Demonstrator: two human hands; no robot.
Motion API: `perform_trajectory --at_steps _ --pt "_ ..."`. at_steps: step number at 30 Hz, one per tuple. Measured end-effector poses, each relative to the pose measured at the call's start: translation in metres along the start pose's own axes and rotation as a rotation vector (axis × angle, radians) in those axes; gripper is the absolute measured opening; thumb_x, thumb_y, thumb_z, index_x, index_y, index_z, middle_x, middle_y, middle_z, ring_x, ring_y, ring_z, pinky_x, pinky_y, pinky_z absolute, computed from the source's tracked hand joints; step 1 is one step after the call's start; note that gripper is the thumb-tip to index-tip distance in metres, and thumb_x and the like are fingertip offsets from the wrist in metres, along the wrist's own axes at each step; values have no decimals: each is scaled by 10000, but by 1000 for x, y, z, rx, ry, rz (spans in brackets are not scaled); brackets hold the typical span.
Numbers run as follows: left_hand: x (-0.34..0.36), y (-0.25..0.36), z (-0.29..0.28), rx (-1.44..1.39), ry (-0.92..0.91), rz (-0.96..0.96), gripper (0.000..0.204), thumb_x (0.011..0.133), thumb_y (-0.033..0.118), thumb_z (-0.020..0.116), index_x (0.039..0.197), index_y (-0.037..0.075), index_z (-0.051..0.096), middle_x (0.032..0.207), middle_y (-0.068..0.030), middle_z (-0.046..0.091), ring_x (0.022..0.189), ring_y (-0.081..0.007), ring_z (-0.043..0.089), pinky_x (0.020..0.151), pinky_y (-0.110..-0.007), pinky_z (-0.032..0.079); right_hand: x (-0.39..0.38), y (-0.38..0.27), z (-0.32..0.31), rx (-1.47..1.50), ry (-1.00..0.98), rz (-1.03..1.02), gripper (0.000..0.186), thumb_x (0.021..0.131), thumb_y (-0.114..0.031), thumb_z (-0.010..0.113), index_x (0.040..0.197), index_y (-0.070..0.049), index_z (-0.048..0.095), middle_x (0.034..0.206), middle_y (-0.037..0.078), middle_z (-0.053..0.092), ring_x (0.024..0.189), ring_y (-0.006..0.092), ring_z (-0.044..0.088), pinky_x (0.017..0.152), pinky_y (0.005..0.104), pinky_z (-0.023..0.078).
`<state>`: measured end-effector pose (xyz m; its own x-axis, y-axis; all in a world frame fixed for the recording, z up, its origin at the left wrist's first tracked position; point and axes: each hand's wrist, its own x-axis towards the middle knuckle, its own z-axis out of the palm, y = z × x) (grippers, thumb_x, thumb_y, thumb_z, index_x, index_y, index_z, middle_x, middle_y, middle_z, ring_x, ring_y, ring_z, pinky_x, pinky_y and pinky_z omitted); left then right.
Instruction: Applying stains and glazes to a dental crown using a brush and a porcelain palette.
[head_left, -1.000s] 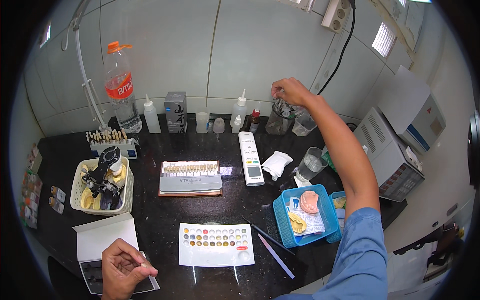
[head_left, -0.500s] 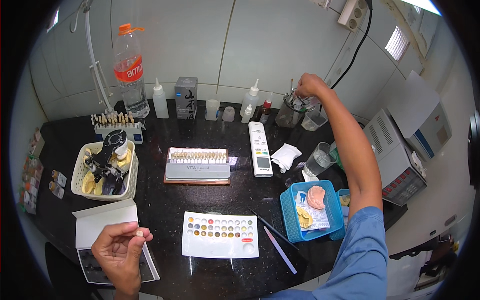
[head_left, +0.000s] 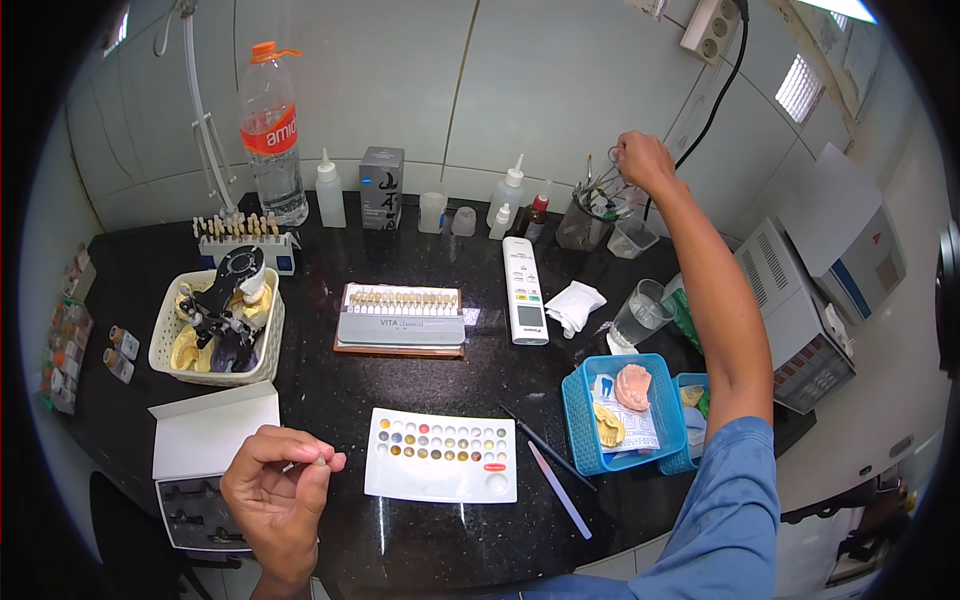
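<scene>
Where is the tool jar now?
Head view, right of centre: the tool jar stands by the right hand, between the brown bottle and clear tub.

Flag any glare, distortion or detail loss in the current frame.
Head view: light at upper right blown out; white glare streaks on the black counter just below the palette; wall tile lines bowed, corners black; tiny piece in the left hand too small to make out.

Your left hand (head_left: 272,495), lower left of the frame, pinched a small pale piece (head_left: 319,461). Your right hand (head_left: 647,162) was at the tools (head_left: 606,186) standing in a clear holder (head_left: 577,232), upper right. A white palette (head_left: 425,482) lay at lower centre.
</scene>
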<state>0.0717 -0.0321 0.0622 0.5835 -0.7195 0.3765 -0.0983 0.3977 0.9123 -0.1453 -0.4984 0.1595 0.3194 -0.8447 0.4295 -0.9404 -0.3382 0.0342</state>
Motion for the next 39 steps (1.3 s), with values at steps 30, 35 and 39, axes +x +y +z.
perform_trajectory --at_steps 30,35,39 --pt "-21 22 2 -352 -91 -158 188 817 -9 630 979 -17 533 905 -130 601 818 -155 620 754 -294 555 -358 -87 -136 1446 -1260 -34 343 807 -312 662 699 13 675 789 150 608 722 196 580 668 286 465" --pt "-24 25 1 -362 -112 -167 214 803 1 653 980 -10 533 898 -119 598 828 -148 607 755 -295 550 -412 -66 -84 1603 -1727 147 167 796 -99 654 892 37 658 985 154 559 837 185 546 762 300 432" --pt "-26 24 -2 -343 -93 -158 232 786 -12 667 977 -8 535 894 -103 576 846 -139 586 754 -284 546 -412 -62 -80 1691 -1921 63 374 769 -43 667 1102 61 530 993 162 541 842 188 549 785 318 430"
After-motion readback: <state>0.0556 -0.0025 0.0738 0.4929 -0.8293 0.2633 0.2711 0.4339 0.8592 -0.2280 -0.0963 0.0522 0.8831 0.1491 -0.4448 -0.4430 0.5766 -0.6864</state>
